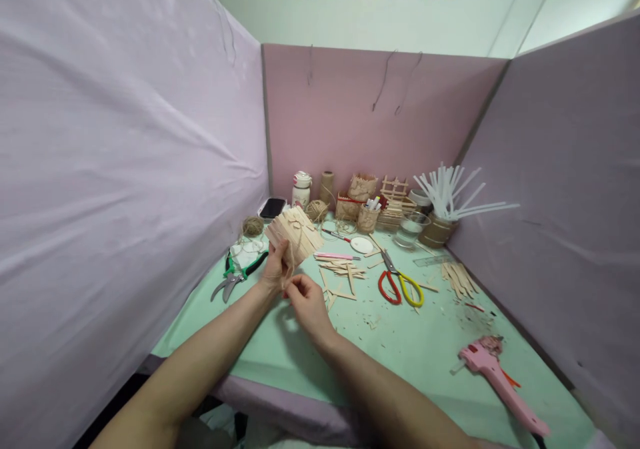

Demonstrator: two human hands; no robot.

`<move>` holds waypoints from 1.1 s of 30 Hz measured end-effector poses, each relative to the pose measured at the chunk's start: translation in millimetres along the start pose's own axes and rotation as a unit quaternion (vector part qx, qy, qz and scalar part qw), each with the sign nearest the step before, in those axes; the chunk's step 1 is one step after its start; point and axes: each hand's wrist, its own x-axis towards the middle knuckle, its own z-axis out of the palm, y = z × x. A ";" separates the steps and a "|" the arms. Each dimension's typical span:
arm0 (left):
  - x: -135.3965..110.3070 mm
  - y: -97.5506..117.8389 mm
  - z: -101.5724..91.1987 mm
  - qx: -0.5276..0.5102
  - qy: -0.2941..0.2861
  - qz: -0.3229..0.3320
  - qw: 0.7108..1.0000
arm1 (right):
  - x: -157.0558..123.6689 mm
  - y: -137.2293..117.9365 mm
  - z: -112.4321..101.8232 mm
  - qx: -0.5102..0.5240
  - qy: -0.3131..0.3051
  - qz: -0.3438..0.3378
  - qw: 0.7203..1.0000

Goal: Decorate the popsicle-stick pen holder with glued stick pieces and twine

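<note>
My left hand (276, 262) grips a panel of flat wooden sticks (296, 234) by its lower left edge, tilted up above the table. A strand of twine (292, 262) hangs down across the panel's face. The fingertips of my right hand (306, 297) are pinched on the lower part of this twine, just below my left hand. Under and right of the panel lie loose wooden sticks (345, 270). Green-handled pruning shears (239, 277) rest left of my left hand. A ball of twine (253, 226) sits behind them.
Scissors (400, 282) with red and yellow handles lie right of my hands. A pink glue gun (500, 376) is at the front right. Along the back stand a glass bowl of water (411, 230), a pot of white glue sticks (438, 229) and a white bottle (301, 188).
</note>
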 end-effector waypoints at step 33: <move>6.2 -5.7 -2.8 -0.005 0.081 0.151 0.985 | 45.6 -62.0 -24.1 -0.192 0.109 -0.232 0.947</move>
